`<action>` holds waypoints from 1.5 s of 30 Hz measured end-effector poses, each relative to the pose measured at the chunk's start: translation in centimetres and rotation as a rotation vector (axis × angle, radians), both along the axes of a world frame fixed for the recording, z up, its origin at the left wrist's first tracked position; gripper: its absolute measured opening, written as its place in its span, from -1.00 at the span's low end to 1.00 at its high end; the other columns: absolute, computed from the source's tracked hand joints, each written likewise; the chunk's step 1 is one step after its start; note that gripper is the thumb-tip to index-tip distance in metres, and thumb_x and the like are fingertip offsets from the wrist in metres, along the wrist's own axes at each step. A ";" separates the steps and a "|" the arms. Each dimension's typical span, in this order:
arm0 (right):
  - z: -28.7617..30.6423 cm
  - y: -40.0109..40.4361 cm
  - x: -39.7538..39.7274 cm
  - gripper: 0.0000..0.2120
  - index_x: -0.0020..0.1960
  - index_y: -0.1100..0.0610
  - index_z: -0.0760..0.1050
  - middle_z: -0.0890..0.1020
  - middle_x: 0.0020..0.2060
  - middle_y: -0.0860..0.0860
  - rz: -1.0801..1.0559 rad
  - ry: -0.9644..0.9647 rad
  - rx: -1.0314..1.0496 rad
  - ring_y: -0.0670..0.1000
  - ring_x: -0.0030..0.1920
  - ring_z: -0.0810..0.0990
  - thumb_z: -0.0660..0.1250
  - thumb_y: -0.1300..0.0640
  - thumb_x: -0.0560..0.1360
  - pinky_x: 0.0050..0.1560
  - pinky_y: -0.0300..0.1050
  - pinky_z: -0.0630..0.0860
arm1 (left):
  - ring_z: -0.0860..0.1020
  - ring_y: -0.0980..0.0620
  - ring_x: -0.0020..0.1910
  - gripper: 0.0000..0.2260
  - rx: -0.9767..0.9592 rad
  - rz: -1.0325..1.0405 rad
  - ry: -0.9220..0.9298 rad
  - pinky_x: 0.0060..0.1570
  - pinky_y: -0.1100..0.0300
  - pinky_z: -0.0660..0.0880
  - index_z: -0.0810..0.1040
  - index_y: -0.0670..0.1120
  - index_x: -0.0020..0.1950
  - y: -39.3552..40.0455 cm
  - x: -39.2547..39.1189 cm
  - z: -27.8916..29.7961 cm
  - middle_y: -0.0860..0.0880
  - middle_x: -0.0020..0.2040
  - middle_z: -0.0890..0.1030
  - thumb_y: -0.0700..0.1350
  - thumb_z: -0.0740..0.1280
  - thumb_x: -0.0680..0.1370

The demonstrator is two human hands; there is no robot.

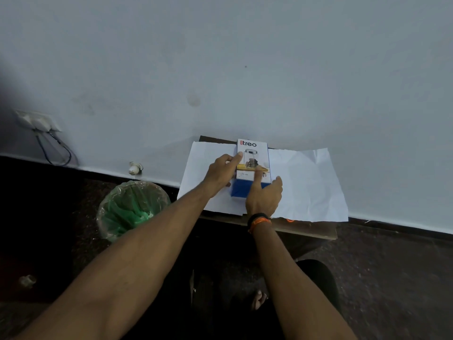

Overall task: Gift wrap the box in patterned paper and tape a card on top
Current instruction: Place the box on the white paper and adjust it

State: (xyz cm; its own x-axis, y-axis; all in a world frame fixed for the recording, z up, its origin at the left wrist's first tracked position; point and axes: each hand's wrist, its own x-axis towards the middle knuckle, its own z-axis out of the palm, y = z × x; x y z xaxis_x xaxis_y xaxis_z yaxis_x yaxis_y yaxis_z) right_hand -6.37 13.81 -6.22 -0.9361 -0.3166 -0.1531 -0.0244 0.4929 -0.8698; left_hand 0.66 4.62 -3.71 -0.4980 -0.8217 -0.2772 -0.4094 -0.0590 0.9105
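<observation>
White sheet of paper (306, 182), plain side up, spread over a low brown table (306, 229) against the wall; a few creases to the right of the hands. Off to the far left of the grip, on the floor: a bin (132, 207) with a green liner, not in play.

Left hand (220, 175) lies on the left flank of the box (252, 168), fingers fairly straight, forefinger reaching onto the printed top face, thumb side toward the near corner. Reads as a flat hold rather than a clamp, though the fingers under the palm are hidden, so I can't be sure they don't curl round the edge.

Box sits between the two hands, lying flat on the paper, printed face up, blue end toward the person. It rests left of the sheet's middle, with more paper to the right of the grip than to the left.

Right hand (266, 195) comes in at the near right corner, forefinger straight and pressing on the top face, thumb spread out to the right, nothing pinched.

Judgement: step in hand is placing the box before the first fold. To do it well, square the box's long edges to the paper's edges, and check that both side flaps will meet over the top. Keep both palms light so the sheet doesn't drag or crease under the box. No card or tape in view.
</observation>
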 end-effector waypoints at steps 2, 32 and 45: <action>-0.1 0.0 -0.9 -0.29 0.44 0.20 0.41 0.52 0.40 0.18 -0.024 -0.088 -0.008 0.19 0.34 0.52 0.10 -0.35 0.60 0.27 0.05 0.52 | 0.62 -0.03 0.04 -0.58 0.020 0.005 -0.036 -0.10 0.05 0.64 0.46 -0.07 0.23 0.0 -0.7 0.2 -0.04 0.10 0.65 0.26 0.20 0.64; 1.8 -1.2 -4.3 -0.14 0.51 0.08 0.23 0.56 0.24 0.06 0.209 -0.209 -0.141 0.08 0.09 0.63 0.42 -0.37 0.42 -0.11 -0.15 0.61 | 0.58 -0.03 -0.07 -0.65 0.291 0.300 0.146 0.05 0.07 0.61 0.56 -0.09 0.27 0.1 -1.6 -0.2 -0.08 0.13 0.63 0.04 0.43 0.56; 5.4 -0.1 -5.4 -0.55 0.22 0.00 0.53 0.71 0.02 0.08 0.322 -0.511 -0.339 0.10 0.00 0.69 0.42 -0.22 0.44 -0.04 0.02 0.66 | 0.61 -0.14 0.18 -0.60 0.424 0.347 0.539 0.14 0.02 0.59 0.53 -0.12 0.29 0.1 -0.9 -0.3 -0.14 0.20 0.64 0.01 0.48 0.53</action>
State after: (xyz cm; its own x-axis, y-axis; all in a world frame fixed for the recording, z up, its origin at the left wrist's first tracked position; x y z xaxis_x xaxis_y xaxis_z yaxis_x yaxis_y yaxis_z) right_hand -11.75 13.72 -0.85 -0.6243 -0.6747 -0.3937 0.3301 0.2289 -0.9158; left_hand -0.24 4.76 -4.01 -0.3866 -0.8332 -0.3954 0.1906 -0.4917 0.8497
